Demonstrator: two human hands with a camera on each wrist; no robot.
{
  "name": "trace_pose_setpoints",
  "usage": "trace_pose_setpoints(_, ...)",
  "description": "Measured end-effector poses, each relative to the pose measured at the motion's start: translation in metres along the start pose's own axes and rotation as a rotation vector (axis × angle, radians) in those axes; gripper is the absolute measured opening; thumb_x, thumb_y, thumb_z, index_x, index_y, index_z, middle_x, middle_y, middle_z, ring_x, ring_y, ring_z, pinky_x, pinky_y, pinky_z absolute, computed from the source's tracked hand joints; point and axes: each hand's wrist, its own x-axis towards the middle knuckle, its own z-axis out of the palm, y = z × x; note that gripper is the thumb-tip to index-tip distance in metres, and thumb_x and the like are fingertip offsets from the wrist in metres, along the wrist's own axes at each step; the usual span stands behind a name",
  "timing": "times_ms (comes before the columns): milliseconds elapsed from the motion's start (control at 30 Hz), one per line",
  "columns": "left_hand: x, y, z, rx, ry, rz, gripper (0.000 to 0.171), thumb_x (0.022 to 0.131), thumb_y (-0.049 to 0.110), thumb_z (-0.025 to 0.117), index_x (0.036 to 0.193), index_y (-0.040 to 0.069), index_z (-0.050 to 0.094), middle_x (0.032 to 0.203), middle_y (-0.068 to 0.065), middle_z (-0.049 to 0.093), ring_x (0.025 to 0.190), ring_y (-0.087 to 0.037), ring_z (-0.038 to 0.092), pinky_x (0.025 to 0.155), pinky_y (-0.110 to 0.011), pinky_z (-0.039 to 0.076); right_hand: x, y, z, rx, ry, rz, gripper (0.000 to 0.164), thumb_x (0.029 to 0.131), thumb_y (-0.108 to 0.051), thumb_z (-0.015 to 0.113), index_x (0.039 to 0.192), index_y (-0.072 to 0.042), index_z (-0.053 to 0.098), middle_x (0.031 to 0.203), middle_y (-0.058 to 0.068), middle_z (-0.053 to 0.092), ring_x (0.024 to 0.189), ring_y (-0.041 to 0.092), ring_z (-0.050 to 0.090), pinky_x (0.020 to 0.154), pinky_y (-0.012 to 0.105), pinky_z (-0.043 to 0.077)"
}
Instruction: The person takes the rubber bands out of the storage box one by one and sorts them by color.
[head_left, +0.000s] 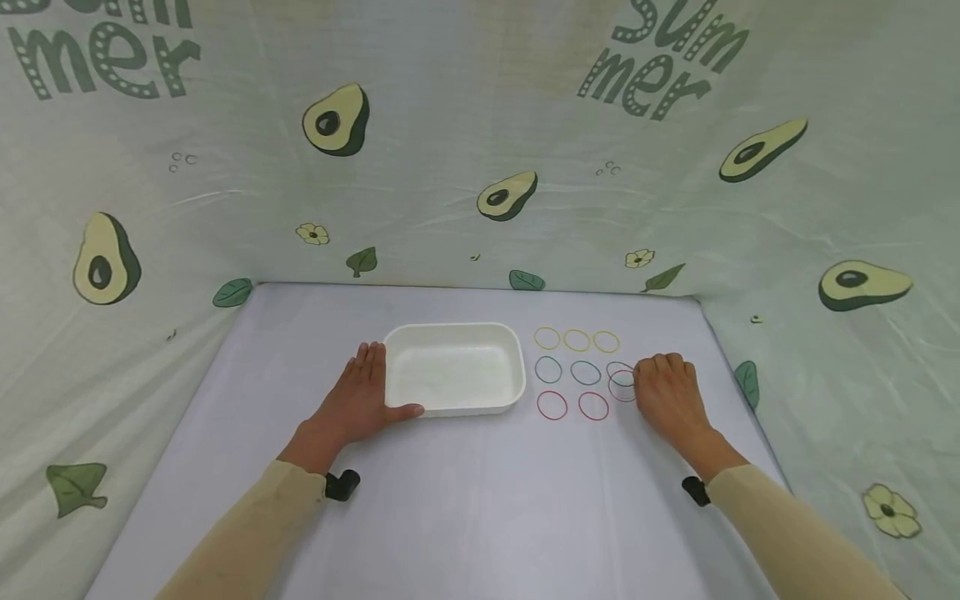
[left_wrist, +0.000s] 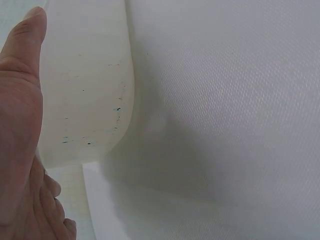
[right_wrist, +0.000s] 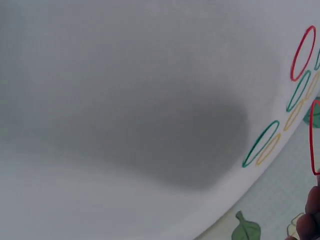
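My left hand (head_left: 358,396) rests against the left end of a white rectangular tray (head_left: 454,367), fingers straight along its side and thumb at the front edge. In the left wrist view the palm and thumb lie beside the tray's outer wall (left_wrist: 85,100). To the right of the tray, my right hand (head_left: 671,400) pinches a thin red rubber band (right_wrist: 312,140) at its edge. That band stands lifted off the table in the right wrist view. Seen from the head, it overlaps a green rubber band (head_left: 622,386) lying under it.
Between tray and right hand, several rubber bands lie in rows: yellow (head_left: 564,339) at the back, green (head_left: 535,370) in the middle, red (head_left: 537,405) in front. A white cloth covers the table (head_left: 480,500). A printed avocado curtain (head_left: 420,208) hangs behind and at both sides.
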Motion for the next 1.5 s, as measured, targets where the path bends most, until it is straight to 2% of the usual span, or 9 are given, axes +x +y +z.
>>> trace_pose_setpoints(333, 0.000, -0.001, -0.001, -0.001, -0.008, -0.006, 0.131, 0.090, 0.075, 0.067, 0.162, -0.016, 0.007, 0.172, -0.035, 0.011, 0.161, -0.051, 0.008, 0.131, -0.060, 0.015, -0.024, 0.002, 0.008, -0.017, -0.079, 0.026, 0.026, 0.099, -0.007, 0.059, 0.075, 0.002, 0.052, 0.072, 0.016, 0.050, 0.080, 0.043, 0.052, 0.067, 0.053, 0.043)
trace_pose_setpoints(533, 0.000, -0.001, 0.000, -0.002, -0.009, -0.008, 0.132, 0.089, 0.075, 0.068, 0.162, -0.015, 0.006, 0.172, -0.034, 0.010, 0.161, -0.050, 0.007, 0.131, -0.060, 0.015, -0.028, 0.003, 0.011, -0.035, -0.125, 0.045, 0.028, 0.098, -0.006, 0.060, 0.073, 0.001, 0.050, 0.071, 0.015, 0.050, 0.081, 0.042, 0.052, 0.067, 0.053, 0.042)
trace_pose_setpoints(967, -0.001, -0.002, 0.000, 0.000, 0.001, 0.001, 0.130, 0.089, 0.073, 0.069, 0.162, -0.015, 0.007, 0.172, -0.034, 0.011, 0.161, -0.050, 0.008, 0.131, -0.060, 0.016, -0.032, 0.003, 0.019, -0.059, -0.165, 0.056, 0.020, 0.095, 0.002, 0.056, 0.076, 0.003, 0.051, 0.072, 0.016, 0.050, 0.080, 0.040, 0.049, 0.067, 0.051, 0.041)
trace_pose_setpoints(1333, 0.000, -0.002, 0.001, -0.002, -0.006, -0.003, 0.133, 0.088, 0.078, 0.067, 0.163, -0.014, 0.005, 0.173, -0.033, 0.010, 0.162, -0.049, 0.007, 0.131, -0.059, 0.015, -0.033, 0.003, 0.022, -0.043, -0.175, 0.068, 0.015, 0.096, 0.001, 0.054, 0.082, 0.006, 0.058, 0.077, 0.019, 0.054, 0.085, 0.042, 0.050, 0.070, 0.054, 0.042)
trace_pose_setpoints(1500, 0.000, -0.002, 0.001, -0.004, -0.012, -0.004, 0.134, 0.088, 0.079, 0.066, 0.163, -0.014, 0.006, 0.173, -0.032, 0.010, 0.162, -0.049, 0.006, 0.131, -0.059, 0.014, -0.028, -0.006, 0.023, -0.001, -0.150, 0.085, 0.013, 0.098, -0.001, 0.055, 0.099, 0.007, 0.065, 0.094, 0.023, 0.061, 0.099, 0.047, 0.054, 0.083, 0.062, 0.045)
